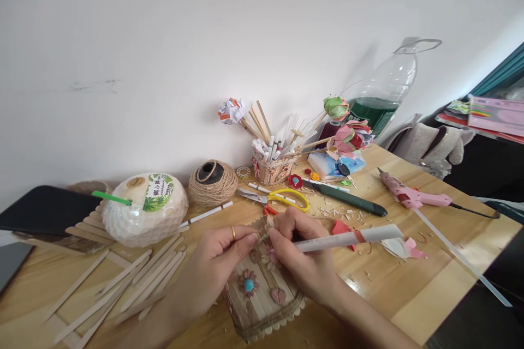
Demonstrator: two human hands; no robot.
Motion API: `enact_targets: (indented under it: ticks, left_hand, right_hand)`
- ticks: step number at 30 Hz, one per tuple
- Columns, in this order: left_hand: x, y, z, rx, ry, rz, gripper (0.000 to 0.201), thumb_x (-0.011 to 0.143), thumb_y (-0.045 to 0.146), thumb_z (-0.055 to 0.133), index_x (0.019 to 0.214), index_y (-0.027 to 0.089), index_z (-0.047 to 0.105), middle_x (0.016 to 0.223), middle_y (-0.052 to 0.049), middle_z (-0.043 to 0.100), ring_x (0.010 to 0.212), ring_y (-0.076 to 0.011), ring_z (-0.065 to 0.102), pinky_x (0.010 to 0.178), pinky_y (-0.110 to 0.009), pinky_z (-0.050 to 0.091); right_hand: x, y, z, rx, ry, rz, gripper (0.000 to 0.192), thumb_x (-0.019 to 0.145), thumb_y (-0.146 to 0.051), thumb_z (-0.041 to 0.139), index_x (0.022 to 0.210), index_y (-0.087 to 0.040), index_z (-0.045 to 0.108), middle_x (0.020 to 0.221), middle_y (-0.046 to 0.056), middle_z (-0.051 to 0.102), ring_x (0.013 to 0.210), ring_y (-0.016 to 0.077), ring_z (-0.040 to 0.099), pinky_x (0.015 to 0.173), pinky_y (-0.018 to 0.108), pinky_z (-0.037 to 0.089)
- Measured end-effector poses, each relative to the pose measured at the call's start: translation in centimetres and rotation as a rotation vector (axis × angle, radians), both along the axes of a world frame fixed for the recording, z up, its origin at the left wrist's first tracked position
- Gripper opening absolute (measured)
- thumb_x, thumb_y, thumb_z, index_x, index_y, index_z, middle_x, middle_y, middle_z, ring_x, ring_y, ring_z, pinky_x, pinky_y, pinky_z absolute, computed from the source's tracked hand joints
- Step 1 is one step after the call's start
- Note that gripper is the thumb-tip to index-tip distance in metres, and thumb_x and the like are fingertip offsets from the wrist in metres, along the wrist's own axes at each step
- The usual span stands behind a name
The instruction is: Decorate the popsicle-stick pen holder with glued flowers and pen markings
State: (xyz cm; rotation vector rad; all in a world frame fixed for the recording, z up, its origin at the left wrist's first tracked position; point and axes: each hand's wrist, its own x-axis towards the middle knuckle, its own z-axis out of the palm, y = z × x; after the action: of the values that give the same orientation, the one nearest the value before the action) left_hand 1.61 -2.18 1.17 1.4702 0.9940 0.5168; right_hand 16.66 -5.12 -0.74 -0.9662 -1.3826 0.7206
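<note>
While both hands meet over the craft-stick box [262, 297] at the near edge of the wooden table [426, 294], the left hand [219, 262], a ring on one finger, pinches a small decoration against the box's top with thumb and forefinger pressed together. The right hand [301, 253] grips a white paper-rolled stick [347, 238] pen-fashion, its fingers curled tight around it and its tip at the same spot. Loose craft sticks [135, 283] lie to the left, near a wrapped coconut [144, 208]. Yellow-handled scissors [278, 198] and a twine ball [213, 181] sit behind; a pink glue gun [409, 193] lies right.
</note>
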Motion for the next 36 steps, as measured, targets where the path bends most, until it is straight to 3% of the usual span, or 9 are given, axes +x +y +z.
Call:
enact_targets:
  ticks: [14, 24, 36]
  left_hand:
    - [0.13, 0.17, -0.03, 0.005, -0.016, 0.000, 0.031, 0.082, 0.042, 0.052, 0.086, 0.018, 0.072, 0.069, 0.000, 0.064, 0.061, -0.0136, 0.052, 0.051, -0.020, 0.036]
    - [0.11, 0.18, -0.01, -0.003, -0.044, 0.007, 0.028, 0.082, 0.040, 0.053, 0.087, 0.020, 0.072, 0.053, 0.003, 0.055, 0.059, -0.0143, 0.051, 0.054, -0.021, 0.038]
    - [0.12, 0.04, -0.14, -0.010, -0.054, 0.013, 0.028, 0.082, 0.039, 0.054, 0.087, 0.020, 0.073, 0.061, 0.002, 0.059, 0.059, -0.0127, 0.050, 0.052, -0.020, 0.036]
  right_hand:
    - [-0.11, 0.05, 0.13, 0.046, -0.033, -0.007, 0.031, 0.080, -0.015, 0.052, 0.057, -0.021, 0.033, 0.049, -0.007, 0.039, 0.044, 0.0072, 0.032, 0.042, 0.020, 0.027]
    - [-0.09, -0.02, 0.25, 0.032, -0.060, -0.008, 0.031, 0.080, -0.017, 0.052, 0.057, -0.021, 0.033, 0.049, -0.006, 0.039, 0.044, 0.0076, 0.033, 0.042, 0.020, 0.027]
    - [0.01, 0.03, 0.47, 0.070, -0.092, 0.007, 0.031, 0.077, -0.011, 0.050, 0.056, -0.021, 0.029, 0.048, -0.007, 0.034, 0.044, 0.0072, 0.029, 0.041, 0.020, 0.024]
